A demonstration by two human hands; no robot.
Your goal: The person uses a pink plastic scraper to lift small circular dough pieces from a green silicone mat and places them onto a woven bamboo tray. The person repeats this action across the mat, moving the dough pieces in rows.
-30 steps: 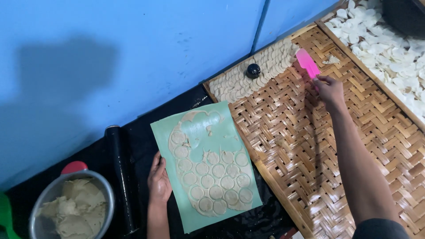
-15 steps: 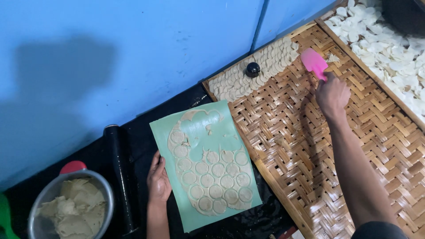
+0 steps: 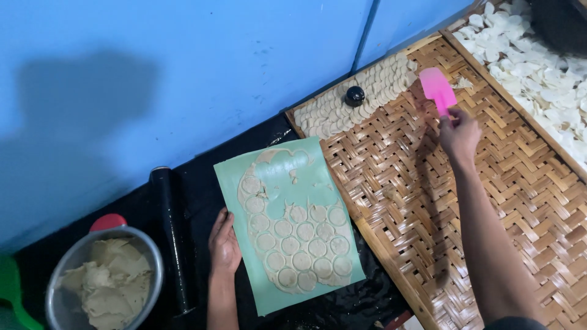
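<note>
A person's right hand point(image 3: 460, 133) closes its fingers point(image 3: 454, 120) around the handle of a pink spatula point(image 3: 437, 89), blade held out past the fingertips and just short of the rows of pale dough discs point(image 3: 361, 101) lined along the far edge of a woven bamboo tray point(image 3: 489, 201). A small black round knob point(image 3: 354, 95) sits among those discs, to the left of the blade. The left hand point(image 3: 224, 243) lies flat, fingers spread and gripping nothing, on the near-left edge of a green mat point(image 3: 287, 177) (likely pinning it in place), where a sheet of dough point(image 3: 299, 244) is scored into circles. Left of that hand lie a black rolling pin point(image 3: 172, 238) and a metal bowl of dough scraps point(image 3: 107, 287) on the dark worktop point(image 3: 195, 183). Bare weave stretches between the mat's right edge and the spatula, leaving open room; a second tray of white chips point(image 3: 538, 67) lies beyond the right hand.
</note>
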